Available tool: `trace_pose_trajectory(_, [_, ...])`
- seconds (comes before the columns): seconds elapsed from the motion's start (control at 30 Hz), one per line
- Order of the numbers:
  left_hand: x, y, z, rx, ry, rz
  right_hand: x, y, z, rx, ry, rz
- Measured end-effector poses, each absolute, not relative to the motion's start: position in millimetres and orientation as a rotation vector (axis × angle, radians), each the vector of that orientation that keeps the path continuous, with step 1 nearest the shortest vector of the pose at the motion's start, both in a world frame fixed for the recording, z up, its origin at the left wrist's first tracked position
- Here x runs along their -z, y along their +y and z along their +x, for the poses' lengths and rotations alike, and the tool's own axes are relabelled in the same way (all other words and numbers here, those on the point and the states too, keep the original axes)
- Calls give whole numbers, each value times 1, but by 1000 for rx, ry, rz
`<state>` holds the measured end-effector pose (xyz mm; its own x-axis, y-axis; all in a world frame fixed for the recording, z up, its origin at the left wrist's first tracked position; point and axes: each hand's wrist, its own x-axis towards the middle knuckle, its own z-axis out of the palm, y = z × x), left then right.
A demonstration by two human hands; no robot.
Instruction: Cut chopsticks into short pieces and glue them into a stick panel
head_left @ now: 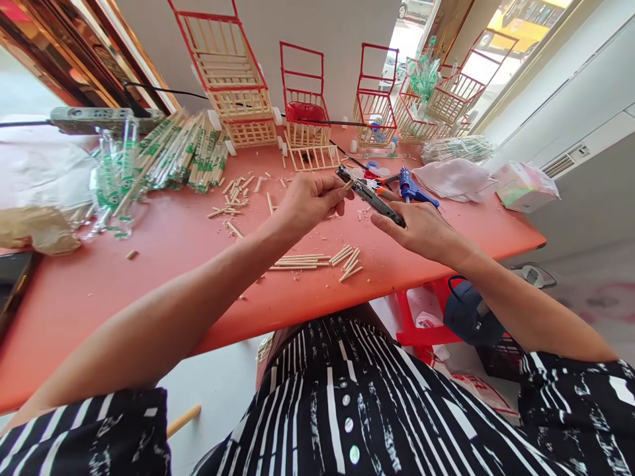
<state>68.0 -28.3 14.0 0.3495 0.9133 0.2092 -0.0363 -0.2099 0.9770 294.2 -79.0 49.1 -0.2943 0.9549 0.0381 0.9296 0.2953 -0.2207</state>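
Midway through the job, it appeared, a person in a black-and-white striped top sat at a coral-red plastic worktop [149,264], cutting pale wooden sticks to length. Nearest the body lay a small row of cut pale wooden sticks [317,259], trimmed and lined up side by side, with sawdust and chips scattered around them. Just above these, the left hand [310,201] had its fingers pinched together on a short pale wooden stick [348,186], feeding its end to the dark metal cutting pliers [370,196]. The right hand [421,231] had its fingers wrapped tight around the pliers' handle, the tool held above the worktop between the two hands. Beyond them lay a blue glue gun [411,188] and a white crumpled cloth [454,178], with a litter of short wooden offcuts [238,192] to the left. Further left, a heap of green-printed wrapped chopsticks [183,155] was unopened, suggesting much cutting was left. Along the far edge stood several red-framed miniature carts with stick baskets [303,112], some apparently assembled, others seemingly part-built.
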Motion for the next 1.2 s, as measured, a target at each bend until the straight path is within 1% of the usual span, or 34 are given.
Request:
trace_pose_trajectory(0.17, [-18, -31, 68, -945, 797, 1368, -49, -83, 299, -229, -2326, -1763])
trace_pose_trajectory(0.33, [-19, -32, 68, -918, 807, 1371, -40, -81, 299, -274, -2312, -1737])
trace_pose_trajectory(0.6, [-17, -30, 68, -952, 850, 1382, -30, -75, 295, -240, -2295, -1677])
trace_pose_trajectory(0.97, [-17, -18, 56, -1007, 858, 1457, 8, -46, 283, -212, -2239, -1438])
trace_pose_trajectory(1.2, [-15, -4, 48, -1060, 940, 1474, 11, -32, 268, -228, -2266, -1378])
